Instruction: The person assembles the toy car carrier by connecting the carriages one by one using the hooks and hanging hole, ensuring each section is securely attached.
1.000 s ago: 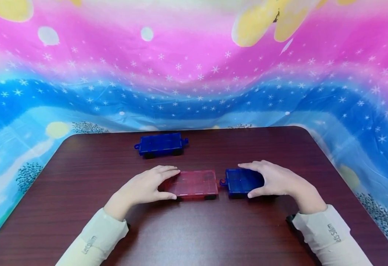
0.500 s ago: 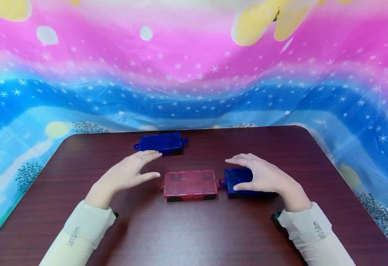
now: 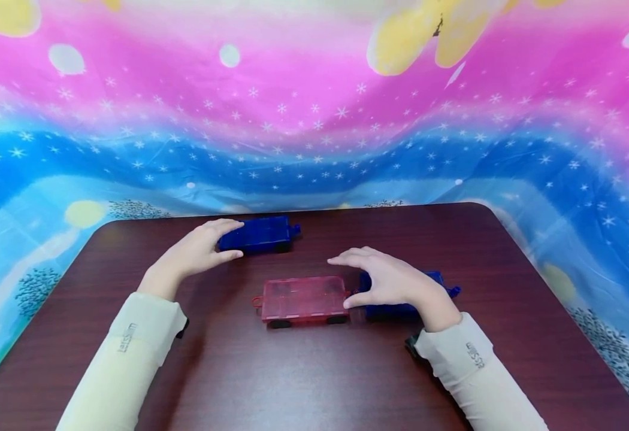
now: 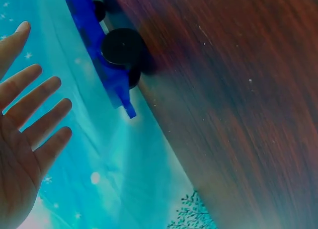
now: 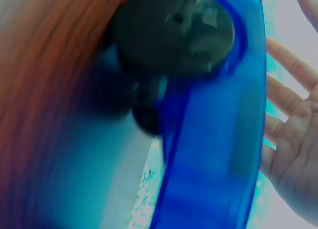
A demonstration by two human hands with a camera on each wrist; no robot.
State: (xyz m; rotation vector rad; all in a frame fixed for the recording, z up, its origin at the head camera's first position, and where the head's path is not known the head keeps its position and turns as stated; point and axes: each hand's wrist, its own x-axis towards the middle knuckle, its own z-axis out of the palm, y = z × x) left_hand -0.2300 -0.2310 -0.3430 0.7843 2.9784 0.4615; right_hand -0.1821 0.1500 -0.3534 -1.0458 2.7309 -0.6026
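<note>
a person sits at a dark reddish-brown wooden desk (image 3: pixel 314 371) with rounded far corners, seen from a head camera looking down. behind it hangs a bright plastic backdrop (image 3: pixel 314 120) in pink and blue bands, dotted with white stars.

three flat, translucent plastic wagon toys with small black wheels stand on the desk. a pink rectangular wagon (image 3: pixel 304 299) sits near the middle. a blue rectangular wagon (image 3: pixel 401 293) stands just to its right, end to end with it; whether the two are hooked together is hidden. a second blue rectangular wagon (image 3: pixel 263 233) stands apart, near the far edge of the desk.

the left hand (image 3: pixel 198 251) reaches to the left end of the far blue wagon, fingers over its end and thumb at its near side; the wrist view shows the fingers straight and spread, so it does not grip. the right hand (image 3: pixel 387 278) hovers with fingers relaxed and apart over the join of the pink wagon and the nearer blue one, thumb tip by the pink wagon's right end, holding nothing.

risks, as a judgement: the wagons stand on wheels, so a loose touch from open fingers could send the far wagon rolling toward the desk's back edge. the right hand, low over the join, could nudge the pink and blue wagons apart or out of line.
</note>
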